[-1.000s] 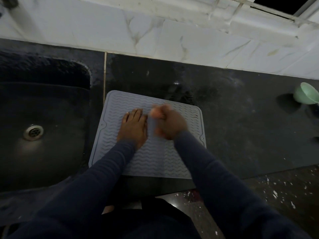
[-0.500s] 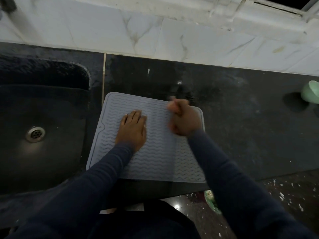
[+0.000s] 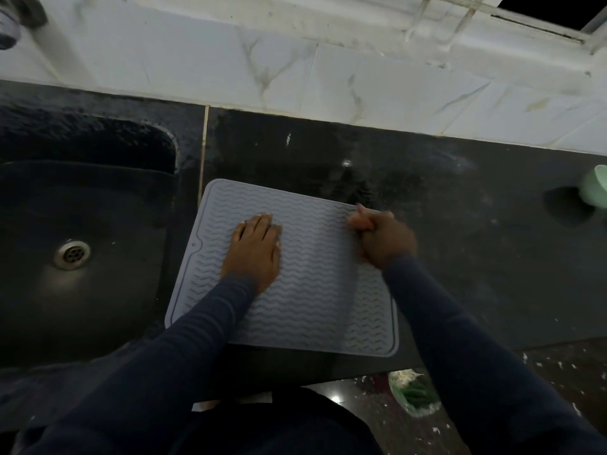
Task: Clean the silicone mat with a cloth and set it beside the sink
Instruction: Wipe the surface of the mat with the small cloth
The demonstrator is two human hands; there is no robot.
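Note:
The grey silicone mat [image 3: 315, 290], with a wavy ribbed surface, lies flat on the dark counter [image 3: 476, 257] just right of the sink [image 3: 108, 205]. My left hand [image 3: 254, 251] rests palm down on the mat's left half, fingers straight. My right hand [image 3: 384, 239] is clenched into a fist at the mat's far right corner, pressed against the surface. No cloth shows in the fist; whether it holds one is hidden.
The sink's metal drain [image 3: 71, 254] is at the left, and a tap [image 3: 13, 18] pokes in at the top left. A pale green cup [image 3: 596, 185] stands at the right edge. White tiled wall runs behind. A green bowl [image 3: 414, 394] sits on the floor below.
My right fist has slid from the mat's middle to its far right corner. My left hand has stayed flat in place.

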